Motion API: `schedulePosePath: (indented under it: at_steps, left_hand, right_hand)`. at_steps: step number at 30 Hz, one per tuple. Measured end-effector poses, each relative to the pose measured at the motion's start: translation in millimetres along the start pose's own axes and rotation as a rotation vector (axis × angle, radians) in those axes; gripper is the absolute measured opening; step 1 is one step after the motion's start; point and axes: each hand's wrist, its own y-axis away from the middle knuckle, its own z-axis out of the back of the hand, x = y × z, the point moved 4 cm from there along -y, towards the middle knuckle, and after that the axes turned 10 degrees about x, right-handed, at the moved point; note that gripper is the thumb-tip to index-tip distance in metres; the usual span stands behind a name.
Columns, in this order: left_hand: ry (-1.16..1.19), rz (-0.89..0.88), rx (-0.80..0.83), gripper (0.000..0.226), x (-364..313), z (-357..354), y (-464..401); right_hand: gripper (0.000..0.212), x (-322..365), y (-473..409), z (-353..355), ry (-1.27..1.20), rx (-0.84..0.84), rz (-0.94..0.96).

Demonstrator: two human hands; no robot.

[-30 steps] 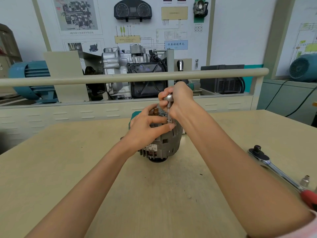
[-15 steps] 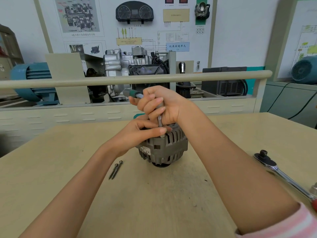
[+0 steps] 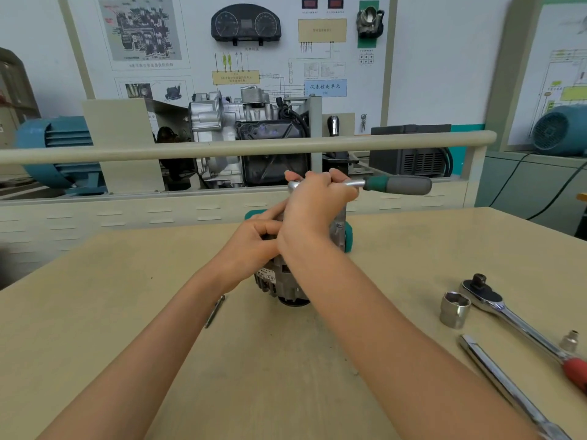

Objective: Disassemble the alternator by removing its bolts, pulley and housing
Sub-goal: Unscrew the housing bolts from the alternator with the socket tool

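Two hands meet over the alternator, which stands near the middle of the tabletop, its grey ribbed housing showing below the wrists and a teal part peeking out behind it on the far side. The right hand is curled round the metal shaft of a small ratchet, whose green-and-grey handle sticks out level to the right, above the alternator's top. The left hand sits just left of the right wrist, its fingers bent in against the top of the alternator; whether they pinch a bolt or only steady the housing cannot be told, because the right hand covers that spot.

On the near left of the alternator, beside the left forearm, thin long bolts lie on the tabletop, partly hidden by the arm. Well to the right lies a larger ratchet wrench with a red grip, its head toward the far side. A loose socket stands just left of that head, a smaller socket stands near the red grip, and a plain chrome bar lies nearer the viewer, running toward the lower right corner.

Beyond the tabletop runs a beige rail, with a cutaway engine display and a wall panel of gauges and diagrams behind it.
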Motion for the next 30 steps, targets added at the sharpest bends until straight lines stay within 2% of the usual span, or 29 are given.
schedulePosePath:
  at_steps: [3, 7, 9, 11, 16, 19, 22, 24, 26, 28, 29, 30]
  left_hand:
    - [-0.009, 0.046, 0.014, 0.059, 7.1, 2.7, -2.7]
    - [0.040, 0.053, 0.084, 0.011, 14.1, 4.1, -7.1]
    - [0.070, 0.023, 0.104, 0.026, 12.6, 4.2, -7.1]
    - [0.087, 0.015, 0.111, 0.022, 9.7, 3.6, -5.7]
    - [0.123, 0.040, 0.133, 0.036, 12.3, 5.7, -3.9]
    - [0.136, 0.042, 0.120, 0.027, 14.1, 6.3, -4.0]
    - [0.148, 0.024, 0.075, 0.016, 15.6, 4.5, -5.1]
    - [0.175, 0.003, 0.070, 0.014, 15.9, 2.6, -5.4]
    - [0.193, -0.015, 0.070, 0.016, 14.1, 2.4, -5.0]
    - [0.176, -0.010, 0.051, 0.010, 12.3, 2.4, -4.0]
    - [0.148, -0.013, 0.036, 0.021, 11.3, 2.5, -3.9]
    - [0.119, -0.014, 0.008, 0.041, 11.3, 2.8, -3.3]
  right_hand:
    - [0.018, 2.0, -4.4, -2.2, -0.018, 0.025, -0.067]
    - [0.017, 2.5, -13.9, -1.2, -0.132, 0.116, -0.298]
    - [0.022, 2.2, -17.7, -1.1, -0.141, 0.215, -0.472]
    - [0.026, 0.3, -20.3, -2.6, -0.108, 0.324, -0.632]
    - [0.018, -8.1, -21.9, -12.4, 0.058, 0.598, -0.988]
    - [0.018, -8.8, -20.3, -14.7, 0.069, 0.650, -1.079]
    - [0.016, -7.9, -19.7, -13.3, -0.021, 0.622, -1.042]
    - [0.019, -5.4, -20.5, -10.6, -0.013, 0.546, -0.934]
    - [0.024, -4.1, -20.6, -8.1, 0.050, 0.398, -0.770]
    - [0.020, -2.1, -16.4, -5.4, 0.100, 0.194, -0.522]
    - [0.018, -1.0, -12.9, -4.1, 0.098, 0.092, -0.374]
    - [0.016, -0.5, -9.9, -2.9, 0.073, 0.019, -0.243]
